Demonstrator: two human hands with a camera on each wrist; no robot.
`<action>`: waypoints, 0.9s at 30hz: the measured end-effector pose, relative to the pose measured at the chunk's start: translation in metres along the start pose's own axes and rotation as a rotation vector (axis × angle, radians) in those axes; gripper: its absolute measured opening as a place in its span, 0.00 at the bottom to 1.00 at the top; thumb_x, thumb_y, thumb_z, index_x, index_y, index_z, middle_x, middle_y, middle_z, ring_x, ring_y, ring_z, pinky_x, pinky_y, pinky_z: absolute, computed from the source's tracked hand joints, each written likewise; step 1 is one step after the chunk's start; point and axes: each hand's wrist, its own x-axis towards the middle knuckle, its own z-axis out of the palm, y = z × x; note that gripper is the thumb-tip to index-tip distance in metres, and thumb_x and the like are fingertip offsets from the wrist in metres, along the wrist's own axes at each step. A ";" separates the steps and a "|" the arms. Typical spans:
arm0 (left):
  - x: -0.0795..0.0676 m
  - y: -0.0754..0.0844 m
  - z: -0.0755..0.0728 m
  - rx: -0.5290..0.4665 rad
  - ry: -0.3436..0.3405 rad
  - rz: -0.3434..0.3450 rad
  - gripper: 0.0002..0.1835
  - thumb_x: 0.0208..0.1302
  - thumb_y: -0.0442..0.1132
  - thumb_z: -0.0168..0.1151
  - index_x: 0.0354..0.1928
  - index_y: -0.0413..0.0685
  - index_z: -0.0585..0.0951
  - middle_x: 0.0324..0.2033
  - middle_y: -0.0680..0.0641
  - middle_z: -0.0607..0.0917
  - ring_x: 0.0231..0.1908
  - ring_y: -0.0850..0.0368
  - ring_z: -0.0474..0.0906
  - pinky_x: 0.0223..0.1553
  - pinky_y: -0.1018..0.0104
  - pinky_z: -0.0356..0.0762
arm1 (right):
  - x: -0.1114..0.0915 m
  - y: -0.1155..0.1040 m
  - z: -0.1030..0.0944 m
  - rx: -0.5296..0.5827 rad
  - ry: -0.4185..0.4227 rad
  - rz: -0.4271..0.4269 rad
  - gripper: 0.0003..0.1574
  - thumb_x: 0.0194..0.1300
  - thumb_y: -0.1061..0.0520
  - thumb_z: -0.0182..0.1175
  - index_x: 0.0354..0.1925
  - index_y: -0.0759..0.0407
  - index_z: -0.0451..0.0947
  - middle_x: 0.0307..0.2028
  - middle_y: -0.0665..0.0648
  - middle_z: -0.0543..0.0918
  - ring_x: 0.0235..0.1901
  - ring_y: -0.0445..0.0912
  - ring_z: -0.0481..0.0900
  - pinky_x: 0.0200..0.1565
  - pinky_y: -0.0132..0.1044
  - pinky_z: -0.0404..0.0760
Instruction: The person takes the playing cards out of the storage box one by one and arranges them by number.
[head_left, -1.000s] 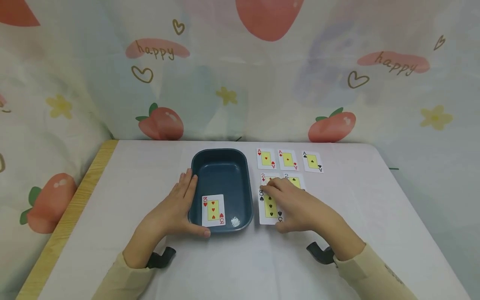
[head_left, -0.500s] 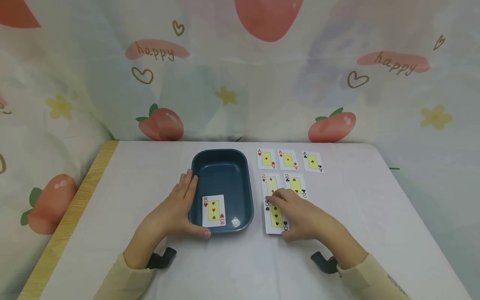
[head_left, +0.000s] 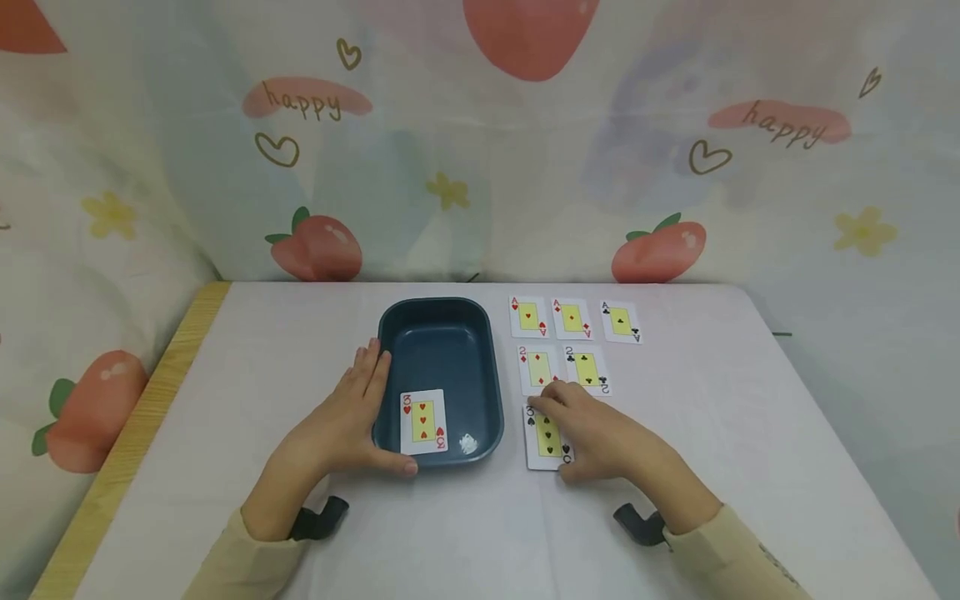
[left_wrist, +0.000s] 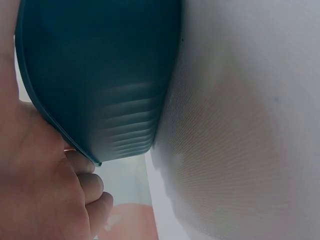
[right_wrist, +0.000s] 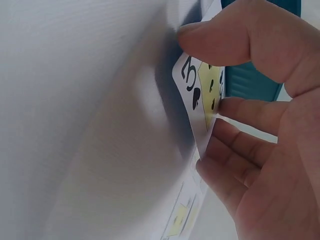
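A three of spades [head_left: 547,442] is pinched between the thumb and fingers of my right hand [head_left: 600,429]. In the right wrist view the same playing card [right_wrist: 192,92] is tilted, with a shadow beside it on the cloth. It is just in front of the two of diamonds [head_left: 537,367] and two of clubs [head_left: 588,368]. My left hand [head_left: 341,425] rests along the left rim of a dark blue tray [head_left: 495,400], fingers straight and thumb at the near corner. A three of hearts [head_left: 423,422] lies face up inside the tray, near its front end.
Behind the twos, an ace of hearts [head_left: 528,317], an ace of diamonds [head_left: 572,319] and an ace of clubs [head_left: 621,322] form a row. White cloth [head_left: 720,417] covers the table, with a bare wooden edge [head_left: 135,442] at left. A printed curtain [head_left: 525,167] hangs behind.
My right hand has drawn the three of spades toward me and slightly right, uncovering more of the two of diamonds and two of clubs. My left hand stays on the tray.
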 end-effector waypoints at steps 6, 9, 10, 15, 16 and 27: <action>0.000 -0.001 0.000 0.006 0.006 0.004 0.83 0.28 0.77 0.75 0.79 0.40 0.41 0.79 0.40 0.36 0.78 0.40 0.33 0.75 0.43 0.45 | 0.002 0.002 0.005 -0.011 -0.006 0.015 0.56 0.42 0.51 0.78 0.70 0.48 0.68 0.56 0.47 0.71 0.45 0.39 0.67 0.42 0.30 0.78; 0.000 -0.002 0.000 0.005 0.001 0.005 0.83 0.28 0.78 0.75 0.79 0.40 0.41 0.79 0.41 0.35 0.78 0.41 0.33 0.75 0.43 0.45 | 0.002 0.003 0.005 -0.011 -0.005 0.023 0.56 0.42 0.51 0.78 0.70 0.48 0.69 0.56 0.47 0.71 0.46 0.39 0.67 0.42 0.30 0.78; 0.000 -0.002 0.000 0.004 -0.001 0.005 0.83 0.28 0.78 0.75 0.79 0.40 0.41 0.79 0.41 0.35 0.78 0.41 0.33 0.75 0.43 0.45 | 0.002 0.003 0.005 -0.010 -0.002 0.022 0.56 0.42 0.51 0.79 0.70 0.48 0.69 0.56 0.47 0.71 0.46 0.39 0.67 0.42 0.30 0.78; 0.002 -0.001 -0.001 0.003 -0.004 0.004 0.83 0.28 0.78 0.75 0.79 0.41 0.40 0.79 0.41 0.35 0.78 0.41 0.32 0.75 0.43 0.44 | 0.003 0.001 -0.005 -0.006 0.028 0.007 0.56 0.42 0.50 0.78 0.70 0.50 0.69 0.59 0.49 0.71 0.49 0.41 0.68 0.46 0.32 0.81; 0.002 -0.001 -0.001 0.004 -0.003 0.003 0.83 0.28 0.78 0.75 0.79 0.41 0.41 0.79 0.41 0.35 0.78 0.42 0.32 0.75 0.43 0.44 | 0.003 0.000 -0.009 -0.003 0.038 -0.003 0.56 0.42 0.49 0.77 0.70 0.51 0.69 0.59 0.50 0.70 0.50 0.41 0.68 0.47 0.33 0.81; 0.000 0.001 0.000 -0.006 -0.008 -0.013 0.83 0.28 0.76 0.76 0.79 0.40 0.42 0.79 0.40 0.36 0.78 0.41 0.32 0.75 0.43 0.44 | 0.019 -0.030 -0.049 0.027 0.116 -0.112 0.56 0.46 0.43 0.76 0.71 0.51 0.67 0.63 0.51 0.70 0.59 0.44 0.69 0.55 0.41 0.82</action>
